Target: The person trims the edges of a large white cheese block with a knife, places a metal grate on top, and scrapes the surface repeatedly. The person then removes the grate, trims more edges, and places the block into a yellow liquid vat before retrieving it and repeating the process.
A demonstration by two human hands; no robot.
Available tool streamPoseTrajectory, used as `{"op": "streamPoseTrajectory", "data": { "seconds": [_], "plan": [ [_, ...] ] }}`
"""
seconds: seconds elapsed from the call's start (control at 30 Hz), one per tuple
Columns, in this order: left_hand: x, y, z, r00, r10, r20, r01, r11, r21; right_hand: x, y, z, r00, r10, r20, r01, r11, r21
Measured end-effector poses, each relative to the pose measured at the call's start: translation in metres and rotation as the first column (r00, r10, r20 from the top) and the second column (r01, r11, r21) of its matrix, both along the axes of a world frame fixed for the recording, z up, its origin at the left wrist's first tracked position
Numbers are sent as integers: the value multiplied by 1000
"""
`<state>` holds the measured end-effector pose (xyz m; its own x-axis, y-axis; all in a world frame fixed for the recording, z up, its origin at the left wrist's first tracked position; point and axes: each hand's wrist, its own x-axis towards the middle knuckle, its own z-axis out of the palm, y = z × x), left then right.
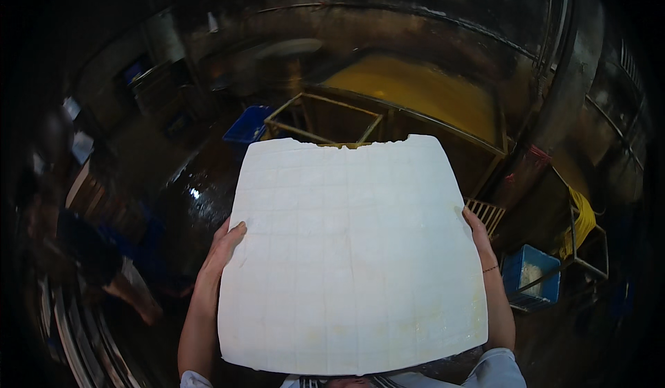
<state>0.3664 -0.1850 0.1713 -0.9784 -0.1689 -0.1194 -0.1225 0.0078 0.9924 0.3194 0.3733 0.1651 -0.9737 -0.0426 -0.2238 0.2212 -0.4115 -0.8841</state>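
A broad white slab [353, 249], marked with a faint grid like a sheet of pressed tofu, fills the middle of the head view. Its far edge is broken away in a ragged notch, and yellowish wet patches show near its near right corner. My left hand [223, 246] grips the left edge, with the thumb on the top face. On the opposite edge my right hand [478, 232] holds on, a thin dark band around that wrist. The fingers under the slab are hidden, and so is whatever may support it from below.
Beyond the slab stand a metal frame [325, 100] and a large vat [415, 83] of yellowish content. A blue crate [246, 125] sits far left of it, another blue crate [530, 277] at right by yellow cloth [580, 218]. A person's bare leg [131, 287] shows at left near stacked boards [76, 332].
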Motion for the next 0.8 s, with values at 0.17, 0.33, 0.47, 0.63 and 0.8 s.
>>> {"op": "streamPoseTrajectory", "data": {
  "seconds": [0.17,0.33,0.47,0.63,0.8],
  "plan": [
    [-189,-38,-8,990,-139,-28,138,990,-39,-138,-27,-23,996,-87,-27,86,996,-19],
    [-355,-72,-26,984,-176,8,176,981,-85,-258,-76,-48,981,-180,68,186,979,-84],
    [-466,-95,-45,976,-216,15,216,972,-93,-337,-94,-65,975,-216,53,218,975,-37],
    [-609,-130,-61,950,-304,75,309,948,-70,-425,-138,-88,955,-286,73,286,958,18],
    [-729,-142,-82,924,-363,118,374,922,-96,-486,-177,-94,923,-370,104,369,929,29]
  ]
}}
